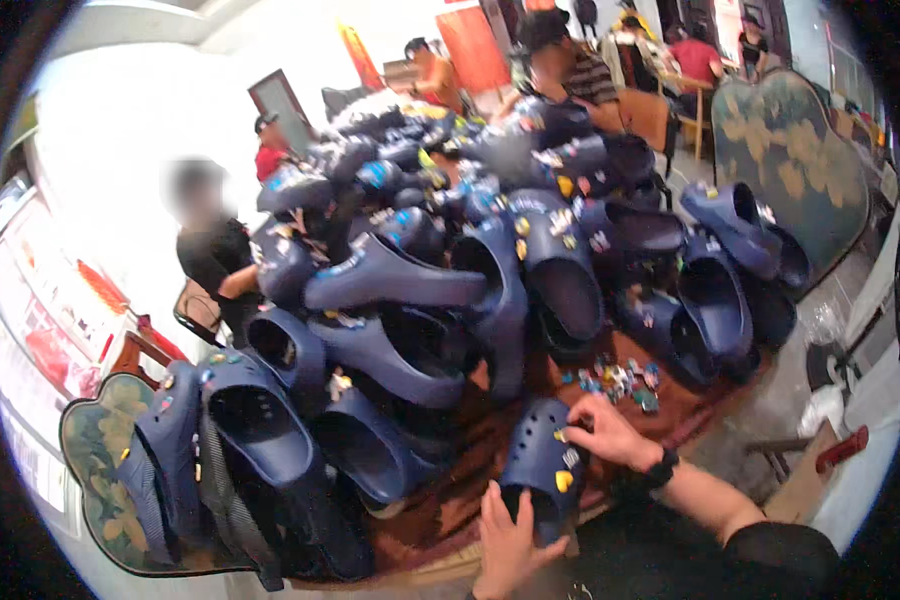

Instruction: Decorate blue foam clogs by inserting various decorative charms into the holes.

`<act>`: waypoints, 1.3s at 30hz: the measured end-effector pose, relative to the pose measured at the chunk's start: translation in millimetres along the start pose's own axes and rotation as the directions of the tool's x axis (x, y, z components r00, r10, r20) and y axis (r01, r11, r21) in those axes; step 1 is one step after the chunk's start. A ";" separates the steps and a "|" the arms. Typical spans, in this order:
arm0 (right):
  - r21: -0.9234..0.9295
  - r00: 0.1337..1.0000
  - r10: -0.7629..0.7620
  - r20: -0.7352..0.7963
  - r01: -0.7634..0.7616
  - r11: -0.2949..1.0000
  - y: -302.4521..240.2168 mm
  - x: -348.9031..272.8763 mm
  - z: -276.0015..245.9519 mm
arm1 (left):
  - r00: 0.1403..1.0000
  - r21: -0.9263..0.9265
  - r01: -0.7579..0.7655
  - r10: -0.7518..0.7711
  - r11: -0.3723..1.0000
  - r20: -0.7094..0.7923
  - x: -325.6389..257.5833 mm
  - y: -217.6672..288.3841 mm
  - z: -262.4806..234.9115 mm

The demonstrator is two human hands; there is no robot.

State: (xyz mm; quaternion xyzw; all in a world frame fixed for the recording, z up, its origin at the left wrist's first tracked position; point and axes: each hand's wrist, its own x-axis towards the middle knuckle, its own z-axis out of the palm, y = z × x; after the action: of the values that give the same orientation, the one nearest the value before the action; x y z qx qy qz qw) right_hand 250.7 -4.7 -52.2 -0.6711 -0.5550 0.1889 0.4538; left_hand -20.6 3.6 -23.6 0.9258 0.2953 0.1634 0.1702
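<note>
A navy blue clog (532, 452) with round holes in its upper lies at the table's near edge, toe pointing away from me. My left hand (510, 548) grips it around the heel opening, thumb on one side and fingers on the other. At the right of the toe, my right hand (612, 434) pinches a small yellowish shoe charm (561, 435) against the upper. A yellow heart-like charm (564, 481) sits on the clog's right side, with a pale charm next to it. Beyond my right hand lies a small heap of colourful charms (615, 380).
A big pile of navy clogs (390, 275), many with charms, covers the table. More clogs (260, 420) stand close on my left and others (715, 300) at the right. A reddish-brown cloth (450, 510) lies beneath. Several people sit around; one in black (215, 255) is at the left.
</note>
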 end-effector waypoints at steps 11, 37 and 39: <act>0.148 0.960 0.252 0.125 -0.270 0.952 -30.5 23.0 6.4 | 0.998 0.050 -0.034 0.037 0.998 -0.060 11.1 -4.4 -3.2; -0.290 0.976 -0.130 0.173 0.177 0.941 26.1 -27.5 -68.7 | 0.996 0.006 -0.010 0.011 1.000 -0.084 9.6 -0.7 -7.4; -0.314 0.970 -0.079 0.230 0.151 0.937 13.0 -30.7 -59.3 | 0.998 -0.009 -0.010 0.009 1.000 -0.055 8.7 1.3 -7.3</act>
State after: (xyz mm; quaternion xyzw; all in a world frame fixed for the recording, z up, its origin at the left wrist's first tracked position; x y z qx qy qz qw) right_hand 293.4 -56.1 -39.8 -0.6794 -0.6628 0.1378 0.2832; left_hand -16.2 9.4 -14.7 0.9215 0.2948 0.1911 0.1656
